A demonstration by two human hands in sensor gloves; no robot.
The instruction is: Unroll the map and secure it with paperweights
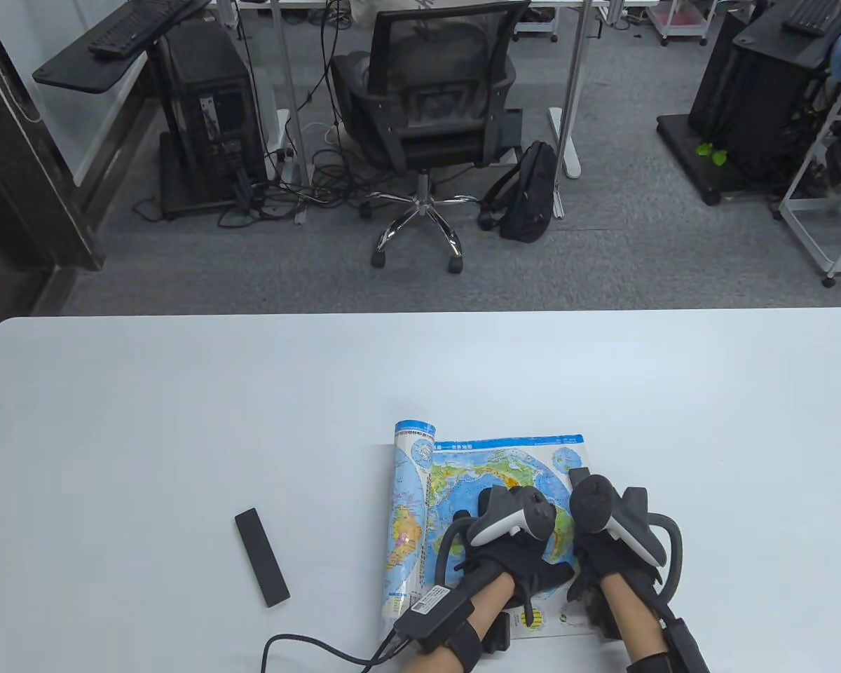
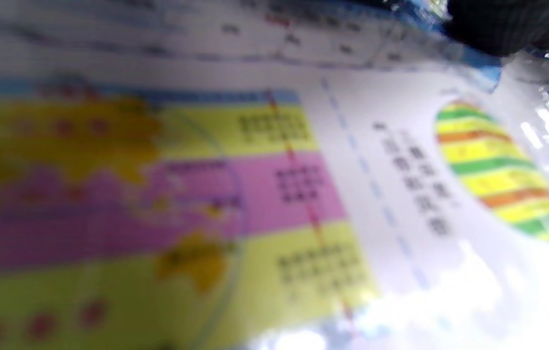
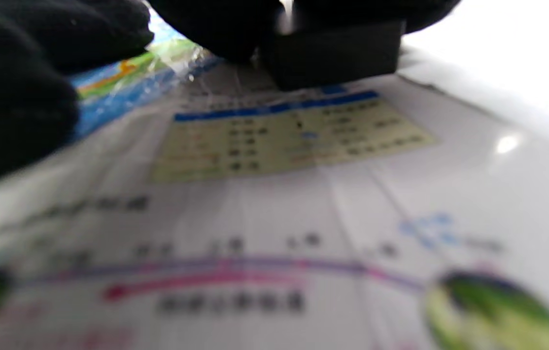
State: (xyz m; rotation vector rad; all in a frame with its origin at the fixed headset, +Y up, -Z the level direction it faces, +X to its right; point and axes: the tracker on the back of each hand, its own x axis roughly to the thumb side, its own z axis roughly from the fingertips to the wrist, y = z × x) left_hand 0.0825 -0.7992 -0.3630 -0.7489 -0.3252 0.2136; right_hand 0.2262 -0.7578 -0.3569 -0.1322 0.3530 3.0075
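Note:
The world map (image 1: 494,466) lies partly unrolled on the white table (image 1: 182,420), with its rolled part (image 1: 410,505) at the left. My left hand (image 1: 515,561) rests palm down on the flat part and holds nothing; its fingers are hidden under the tracker. My right hand (image 1: 606,561) is at the map's right edge, with its fingers on a black bar paperweight (image 1: 579,477). The right wrist view shows those fingers (image 3: 22,97) around the black block (image 3: 333,53), which sits on the map (image 3: 279,204). A second black bar paperweight (image 1: 261,556) lies on the table left of the map.
The table's near edge is just below my wrists. A cable (image 1: 308,648) runs from my left wrist across the table at the bottom. An office chair (image 1: 427,112) and a backpack (image 1: 529,193) stand on the floor beyond the far edge.

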